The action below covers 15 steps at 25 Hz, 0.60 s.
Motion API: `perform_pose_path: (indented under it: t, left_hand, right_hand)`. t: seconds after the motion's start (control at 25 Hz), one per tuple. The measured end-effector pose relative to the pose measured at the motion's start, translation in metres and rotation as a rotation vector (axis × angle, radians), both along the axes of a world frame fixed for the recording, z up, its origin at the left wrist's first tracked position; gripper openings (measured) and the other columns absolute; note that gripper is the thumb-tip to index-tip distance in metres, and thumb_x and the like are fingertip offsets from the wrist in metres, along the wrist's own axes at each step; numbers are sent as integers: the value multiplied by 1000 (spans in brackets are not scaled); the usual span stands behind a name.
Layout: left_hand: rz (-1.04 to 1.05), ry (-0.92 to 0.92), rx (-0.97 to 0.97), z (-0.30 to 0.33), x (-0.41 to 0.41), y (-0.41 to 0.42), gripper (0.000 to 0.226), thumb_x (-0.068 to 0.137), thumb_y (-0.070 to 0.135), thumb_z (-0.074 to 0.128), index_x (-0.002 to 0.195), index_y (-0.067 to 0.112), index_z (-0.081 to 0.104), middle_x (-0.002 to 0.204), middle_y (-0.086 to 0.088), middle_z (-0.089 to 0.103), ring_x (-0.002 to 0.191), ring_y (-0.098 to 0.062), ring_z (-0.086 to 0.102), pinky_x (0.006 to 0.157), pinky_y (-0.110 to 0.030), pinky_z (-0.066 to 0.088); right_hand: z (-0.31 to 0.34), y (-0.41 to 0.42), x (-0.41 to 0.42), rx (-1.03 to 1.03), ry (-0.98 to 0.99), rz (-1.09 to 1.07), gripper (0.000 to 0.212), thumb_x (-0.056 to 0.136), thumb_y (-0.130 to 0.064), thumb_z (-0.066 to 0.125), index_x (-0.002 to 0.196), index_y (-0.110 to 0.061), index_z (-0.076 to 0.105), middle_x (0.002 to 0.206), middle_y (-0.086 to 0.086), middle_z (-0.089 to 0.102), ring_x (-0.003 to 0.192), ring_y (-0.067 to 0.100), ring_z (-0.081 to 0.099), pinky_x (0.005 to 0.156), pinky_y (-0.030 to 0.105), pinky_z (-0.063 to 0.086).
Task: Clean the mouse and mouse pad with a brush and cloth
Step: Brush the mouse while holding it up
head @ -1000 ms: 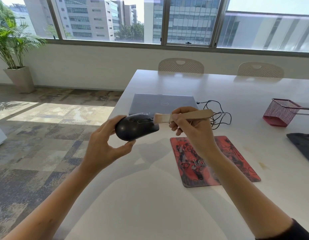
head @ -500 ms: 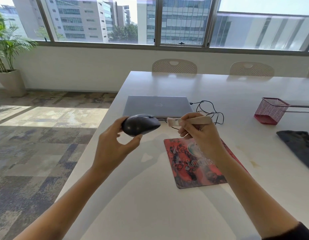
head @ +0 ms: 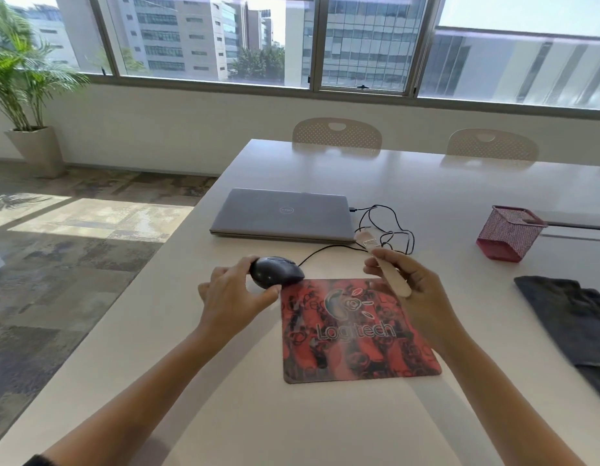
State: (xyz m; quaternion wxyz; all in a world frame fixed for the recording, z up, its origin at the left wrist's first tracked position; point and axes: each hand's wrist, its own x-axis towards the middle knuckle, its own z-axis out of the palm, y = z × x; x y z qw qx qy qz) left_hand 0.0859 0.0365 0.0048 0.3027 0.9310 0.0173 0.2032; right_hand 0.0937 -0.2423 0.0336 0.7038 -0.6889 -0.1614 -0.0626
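My left hand [head: 229,295] grips the black wired mouse [head: 275,272] low over the white table [head: 224,415], just off the top left corner of the red Logitech mouse pad [head: 352,334]. My right hand [head: 411,284] holds a small wooden-handled brush [head: 381,260] above the pad's top right corner, bristles pointing away toward the cable. A dark grey cloth [head: 574,321] lies flat at the right edge of the table.
A closed grey laptop [head: 281,215] lies behind the mouse, with the black mouse cable [head: 382,230] coiled to its right. A pink mesh basket [head: 508,232] stands at the right. Two chairs line the far side; the table's left edge drops to carpet.
The left hand has brought the mouse down from mid-air to table level beside the pad. The brush has come off the mouse and swung right, its bristles now pointing away.
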Motion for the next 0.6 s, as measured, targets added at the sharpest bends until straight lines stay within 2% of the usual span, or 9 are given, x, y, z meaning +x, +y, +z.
perform_pose_path:
  t: [0.12,0.2,0.32,0.44,0.52,0.6]
  left_hand:
    - [61,98,61,-2,0,-11,64,70,67,61,122,32,52,115,8,51,109,-20,38,78,-36,24]
    - [104,163,83,-2,-2,-16,68,65,69,55,120,30,52,111,7,45,106,-19,34,78,-36,26]
    - [163,245,102,-1,-5,-28,59,71,61,62,118,26,52,108,5,39,105,-20,32,81,-38,30]
    - [239,377,154,10,-4,-42,76,69,63,64,129,24,40,116,0,33,112,-24,31,82,-38,28]
    - [253,359,171,23,-1,-59,93,66,69,64,137,25,24,123,-3,26,117,-26,27,82,-39,25]
    - [153,224,156,39,8,-93,97,67,68,65,139,27,15,124,-1,22,117,-23,24,82,-40,23]
  right_hand:
    - [4,-28,1,159,151,88,50,89,11,29,110,-10,69,110,17,68,101,27,67,77,30,58]
    - [8,-46,3,172,163,91,40,92,3,34,110,-7,69,109,18,68,97,29,68,74,31,58]
    - [11,-72,6,59,98,-55,25,95,-5,50,102,-14,72,100,13,71,83,24,71,65,28,56]
    - [14,-101,10,62,82,-113,28,93,-3,53,113,-19,64,94,11,72,77,21,71,63,27,56]
    - [19,-124,12,76,90,-148,35,93,-3,53,122,-21,55,91,7,74,79,20,71,64,26,58]
    - [28,-149,14,62,62,-216,35,93,-1,53,122,-21,53,87,3,74,80,14,70,66,24,57]
